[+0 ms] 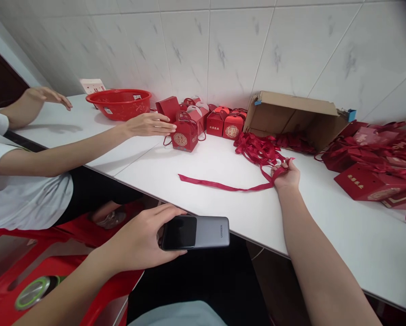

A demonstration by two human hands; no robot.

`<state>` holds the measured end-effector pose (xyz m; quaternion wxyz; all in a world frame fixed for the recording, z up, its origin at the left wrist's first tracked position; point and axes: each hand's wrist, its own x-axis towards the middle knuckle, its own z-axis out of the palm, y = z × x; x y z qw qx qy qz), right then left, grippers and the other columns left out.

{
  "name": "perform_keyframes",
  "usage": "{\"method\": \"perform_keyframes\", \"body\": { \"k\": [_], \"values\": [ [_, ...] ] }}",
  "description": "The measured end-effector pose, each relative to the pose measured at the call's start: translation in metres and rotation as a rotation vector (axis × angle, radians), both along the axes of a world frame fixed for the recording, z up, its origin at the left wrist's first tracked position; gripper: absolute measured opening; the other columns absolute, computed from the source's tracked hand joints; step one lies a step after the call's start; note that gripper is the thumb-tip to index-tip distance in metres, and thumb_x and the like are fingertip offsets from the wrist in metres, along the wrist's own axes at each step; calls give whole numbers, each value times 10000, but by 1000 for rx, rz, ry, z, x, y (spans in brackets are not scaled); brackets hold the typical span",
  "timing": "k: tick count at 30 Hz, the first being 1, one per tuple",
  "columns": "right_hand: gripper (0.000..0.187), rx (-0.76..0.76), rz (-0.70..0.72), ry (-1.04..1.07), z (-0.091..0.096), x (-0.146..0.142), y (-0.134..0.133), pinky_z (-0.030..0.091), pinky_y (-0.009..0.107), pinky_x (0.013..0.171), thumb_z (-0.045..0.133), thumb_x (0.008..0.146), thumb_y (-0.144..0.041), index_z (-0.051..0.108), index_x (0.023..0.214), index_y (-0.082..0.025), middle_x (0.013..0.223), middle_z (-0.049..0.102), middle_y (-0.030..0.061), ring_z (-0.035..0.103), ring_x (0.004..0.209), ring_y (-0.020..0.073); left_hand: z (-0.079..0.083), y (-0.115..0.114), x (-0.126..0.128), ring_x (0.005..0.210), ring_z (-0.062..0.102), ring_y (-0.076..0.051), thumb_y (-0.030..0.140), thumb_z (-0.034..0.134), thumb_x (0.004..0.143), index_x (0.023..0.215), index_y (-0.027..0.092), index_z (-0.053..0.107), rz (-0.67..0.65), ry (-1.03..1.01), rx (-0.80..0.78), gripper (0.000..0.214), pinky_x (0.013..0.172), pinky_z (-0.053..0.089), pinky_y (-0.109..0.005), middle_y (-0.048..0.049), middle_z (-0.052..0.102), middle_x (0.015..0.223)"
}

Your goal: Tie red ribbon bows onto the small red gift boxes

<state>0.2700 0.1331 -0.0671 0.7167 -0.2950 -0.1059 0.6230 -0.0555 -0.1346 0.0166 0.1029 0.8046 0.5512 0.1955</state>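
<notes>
My left hand point(145, 240) is closed round a grey power bank point(196, 232), held below the white table's front edge point(203, 213). My right hand point(286, 175) rests on the table with its fingers closed on a red ribbon point(223, 183) that trails left across the surface. Just beyond it lies a tangle of red ribbons point(257, 149) spilling from an open cardboard box point(294, 117) lying on its side.
A person in a white shirt sits at the left; one hand point(150, 124) touches a small red gift box point(184, 135), the other point(48, 95) hovers near a red basin point(119, 103). More gift boxes point(225, 122) line the wall. Flat red boxes point(372, 181) pile at right. Red stools point(26, 271) stand below.
</notes>
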Motion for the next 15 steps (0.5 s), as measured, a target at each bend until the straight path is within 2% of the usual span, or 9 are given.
{"method": "perform_keyframes", "body": {
  "k": [6,15],
  "values": [
    [230,-10,-3,23,0,1,0,353,156,375,425,940,-231,493,725,-189,441,375,-110,350,334,40,2,0,2,944,658,-212,385,723,660,1087,241,596,16,-13,-16,468,799,540,-260,-27,686,1059],
    [242,-19,16,25,3,-1,-3,352,167,368,416,944,-209,510,722,-184,433,395,-104,351,331,40,11,3,10,953,655,-194,371,722,659,1066,217,609,4,21,-27,449,825,529,-235,-19,689,1049]
  ]
}}
